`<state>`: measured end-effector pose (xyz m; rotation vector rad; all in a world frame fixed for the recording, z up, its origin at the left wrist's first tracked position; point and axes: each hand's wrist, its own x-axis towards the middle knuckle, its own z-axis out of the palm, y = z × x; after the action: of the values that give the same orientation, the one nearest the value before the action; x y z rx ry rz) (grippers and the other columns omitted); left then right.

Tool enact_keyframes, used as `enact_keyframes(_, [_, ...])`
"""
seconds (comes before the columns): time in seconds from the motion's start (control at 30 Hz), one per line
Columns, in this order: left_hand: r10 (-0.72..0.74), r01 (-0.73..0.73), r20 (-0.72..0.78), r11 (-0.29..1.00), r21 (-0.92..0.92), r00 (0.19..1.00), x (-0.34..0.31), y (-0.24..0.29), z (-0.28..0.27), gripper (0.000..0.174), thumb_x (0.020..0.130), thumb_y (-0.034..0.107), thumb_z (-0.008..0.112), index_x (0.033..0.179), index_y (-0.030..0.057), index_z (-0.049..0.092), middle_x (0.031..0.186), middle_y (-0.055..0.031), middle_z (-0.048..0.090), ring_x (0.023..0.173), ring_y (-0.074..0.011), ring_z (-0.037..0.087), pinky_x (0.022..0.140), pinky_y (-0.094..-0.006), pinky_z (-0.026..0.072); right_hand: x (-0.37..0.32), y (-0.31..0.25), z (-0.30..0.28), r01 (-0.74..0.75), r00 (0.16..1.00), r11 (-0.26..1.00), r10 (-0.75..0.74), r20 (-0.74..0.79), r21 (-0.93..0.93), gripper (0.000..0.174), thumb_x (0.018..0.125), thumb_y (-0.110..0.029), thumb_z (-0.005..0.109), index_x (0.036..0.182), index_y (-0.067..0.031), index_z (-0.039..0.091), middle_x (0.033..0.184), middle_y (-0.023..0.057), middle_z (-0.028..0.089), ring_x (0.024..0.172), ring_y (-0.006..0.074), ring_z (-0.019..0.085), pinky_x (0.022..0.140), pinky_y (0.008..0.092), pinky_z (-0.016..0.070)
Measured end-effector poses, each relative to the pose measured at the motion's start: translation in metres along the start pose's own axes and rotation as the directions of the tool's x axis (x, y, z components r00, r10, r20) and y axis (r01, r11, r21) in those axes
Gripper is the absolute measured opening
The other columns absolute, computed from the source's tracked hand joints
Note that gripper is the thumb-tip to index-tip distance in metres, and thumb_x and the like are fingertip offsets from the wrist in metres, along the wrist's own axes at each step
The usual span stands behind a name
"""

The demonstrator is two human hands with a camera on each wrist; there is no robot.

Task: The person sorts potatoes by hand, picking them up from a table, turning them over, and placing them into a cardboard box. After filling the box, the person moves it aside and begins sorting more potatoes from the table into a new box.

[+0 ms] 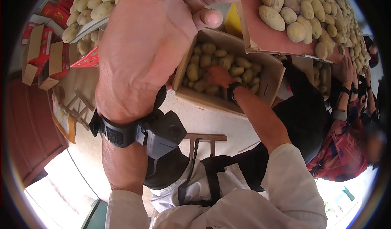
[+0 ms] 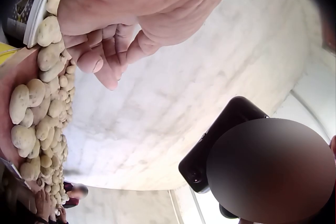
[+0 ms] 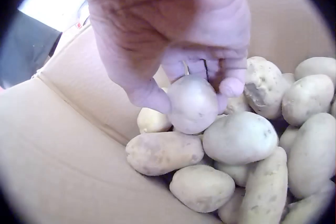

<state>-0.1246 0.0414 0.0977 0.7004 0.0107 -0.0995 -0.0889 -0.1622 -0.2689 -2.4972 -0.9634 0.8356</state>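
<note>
In the head view the left hand (image 1: pixel 148 33) is raised close to the camera, its fingers relaxed and holding nothing; the left wrist view shows the same hand (image 2: pixel 136 14) in the air beside a heap of potatoes (image 2: pixel 44 121). Down inside a cardboard box (image 1: pixel 269 76) of potatoes (image 1: pixel 246 75) is the right hand (image 1: pixel 220 77). Up close in the right wrist view, this hand (image 3: pixel 178 29) has thumb and fingers around a round potato (image 3: pixel 192 104), which sits above other potatoes (image 3: pixel 240 137) near the box wall (image 3: pixel 73 140).
Potatoes (image 1: pixel 307 9) are heaped on a reddish surface (image 1: pixel 266 41) at upper right, with more (image 1: pixel 95 5) at upper left. Red cartons (image 1: pixel 57 60) stand at the left. Another person's patterned sleeve (image 1: pixel 340 151) is at the right. A wooden stool (image 1: pixel 207 137) stands below the box.
</note>
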Motion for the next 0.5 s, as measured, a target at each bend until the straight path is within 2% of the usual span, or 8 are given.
enact_keyframes(0.03, [0.003, -0.003, 0.0, 1.0, 0.001, 1.0, -0.001, 0.001, 0.0, 0.03, 0.103, 0.019, 0.053, 0.124, -0.0023, 0.057, 0.103, -0.0085, 0.064, 0.093, -0.0171, 0.062, 0.069, -0.0288, 0.0468, 0.0, 0.0, 0.003, -0.094, 0.995, 0.993, 0.092, 0.037, 0.078, 0.047, 0.083, -0.028, 0.064, 0.126, -0.0083, 0.066, 0.116, 0.0222, 0.068, 0.11, 0.0383, 0.064, 0.094, 0.0468, 0.0521])
enact_keyframes(0.13, [0.006, -0.006, 0.021, 1.0, 0.015, 1.0, -0.002, 0.0, 0.002, 0.03, 0.102, 0.019, 0.054, 0.123, -0.002, 0.057, 0.103, -0.0081, 0.064, 0.094, -0.0174, 0.062, 0.07, -0.0295, 0.0469, 0.012, 0.023, 0.022, -0.16, 0.983, 0.976, 0.144, 0.113, 0.15, 0.048, 0.088, -0.036, 0.062, 0.129, -0.0115, 0.065, 0.114, 0.0155, 0.071, 0.108, 0.0343, 0.066, 0.094, 0.0418, 0.0523])
enact_keyframes(0.17, [0.006, -0.004, -0.03, 0.999, 0.042, 1.0, -0.001, 0.001, 0.003, 0.027, 0.102, 0.018, 0.054, 0.121, -0.0014, 0.057, 0.101, -0.0075, 0.063, 0.092, -0.0175, 0.061, 0.072, -0.0298, 0.047, 0.003, 0.013, 0.005, -0.161, 0.983, 0.977, 0.147, 0.108, 0.142, 0.048, 0.088, -0.036, 0.062, 0.129, -0.0115, 0.065, 0.114, 0.0155, 0.071, 0.108, 0.0343, 0.066, 0.094, 0.0418, 0.0523])
enact_keyframes(0.2, [0.007, -0.001, -0.082, 0.998, 0.07, 0.997, -0.001, 0.002, 0.004, 0.024, 0.102, 0.017, 0.055, 0.118, -0.0008, 0.058, 0.099, -0.0069, 0.062, 0.09, -0.0177, 0.06, 0.073, -0.0301, 0.047, -0.011, 0.002, -0.011, -0.285, 0.957, 0.833, 0.221, 0.187, 0.474, 0.045, 0.091, -0.041, 0.059, 0.124, -0.0111, 0.066, 0.112, 0.0117, 0.071, 0.105, 0.0297, 0.066, 0.09, 0.0416, 0.0533])
enact_keyframes(0.23, [0.012, -0.006, -0.08, 0.998, 0.07, 0.997, -0.002, 0.003, 0.003, 0.024, 0.102, 0.017, 0.055, 0.118, -0.0008, 0.058, 0.099, -0.0069, 0.062, 0.09, -0.0177, 0.06, 0.073, -0.0301, 0.047, -0.019, -0.008, -0.023, -0.383, 0.923, 0.564, 0.254, 0.288, 0.731, 0.044, 0.094, -0.045, 0.057, 0.119, -0.0106, 0.068, 0.11, 0.0079, 0.071, 0.103, 0.0252, 0.066, 0.086, 0.0415, 0.0542])
enact_keyframes(0.27, [0.031, -0.026, -0.057, 0.996, 0.086, 0.998, -0.003, 0.004, 0.001, 0.025, 0.102, 0.017, 0.054, 0.12, -0.0009, 0.057, 0.1, -0.0068, 0.062, 0.091, -0.0176, 0.06, 0.073, -0.0298, 0.0468, -0.016, -0.005, -0.023, -0.379, 0.925, 0.569, 0.252, 0.284, 0.73, 0.044, 0.094, -0.045, 0.057, 0.119, -0.0106, 0.068, 0.11, 0.0079, 0.071, 0.103, 0.0252, 0.066, 0.086, 0.0415, 0.0542])
enact_keyframes(0.33, [0.064, -0.063, -0.009, 0.991, 0.12, 0.998, -0.004, 0.003, -0.006, 0.027, 0.103, 0.018, 0.054, 0.122, -0.0012, 0.057, 0.102, -0.0068, 0.062, 0.093, -0.0174, 0.06, 0.073, -0.029, 0.0463, -0.011, 0.0, -0.024, -0.514, 0.852, 0.137, 0.199, 0.485, 0.847, 0.042, 0.094, -0.046, 0.061, 0.116, -0.0109, 0.068, 0.105, 0.0025, 0.069, 0.095, 0.0197, 0.064, 0.076, 0.038, 0.0544])
enact_keyframes(0.5, [0.125, -0.147, 0.124, 0.971, 0.188, 0.984, -0.001, -0.006, -0.025, 0.033, 0.104, 0.02, 0.053, 0.129, -0.0018, 0.055, 0.109, -0.0066, 0.061, 0.097, -0.017, 0.059, 0.073, -0.0272, 0.0452, 0.009, 0.0, -0.022, -0.511, 0.841, 0.146, 0.292, 0.456, 0.847, 0.041, 0.09, -0.041, 0.069, 0.114, -0.007, 0.068, 0.098, 0.0054, 0.068, 0.089, 0.0197, 0.065, 0.067, 0.0355, 0.054])
